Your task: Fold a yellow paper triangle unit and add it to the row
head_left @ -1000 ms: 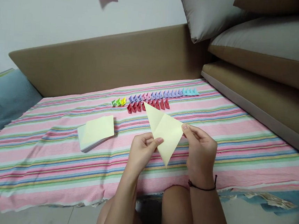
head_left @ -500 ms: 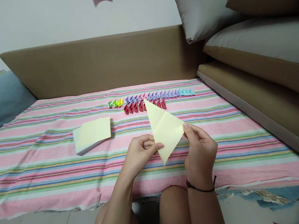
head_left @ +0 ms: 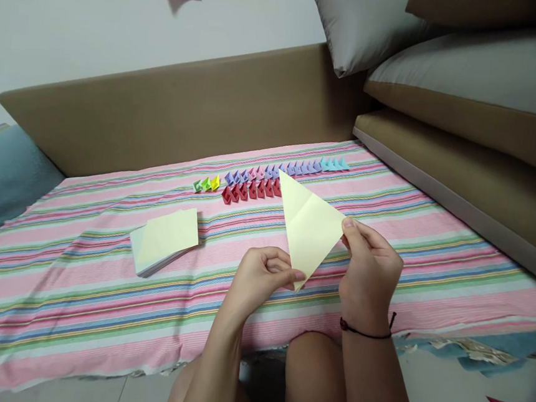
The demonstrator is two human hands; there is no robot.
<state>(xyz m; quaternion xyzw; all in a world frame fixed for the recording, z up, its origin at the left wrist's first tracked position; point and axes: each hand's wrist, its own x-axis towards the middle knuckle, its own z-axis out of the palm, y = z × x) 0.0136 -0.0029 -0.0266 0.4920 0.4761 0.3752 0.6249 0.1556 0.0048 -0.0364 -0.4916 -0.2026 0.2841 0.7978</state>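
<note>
Yellow paper (head_left: pixel 310 230), corner (head_left: pixel 335 227) in right grip (head_left: pixel 370 260)

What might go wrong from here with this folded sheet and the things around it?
The left hand and right hand pinch the folded sheet only near two corners, so it might slip or crease askew. The stack is unevenly aligned, so a bump could perhaps spread it.

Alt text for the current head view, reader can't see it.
A person's left hand and right hand pinch a pale yellow paper triangle above a striped cloth. Beyond the triangle, small folded papers sit in rows; a paper stack lies to its left.
</note>
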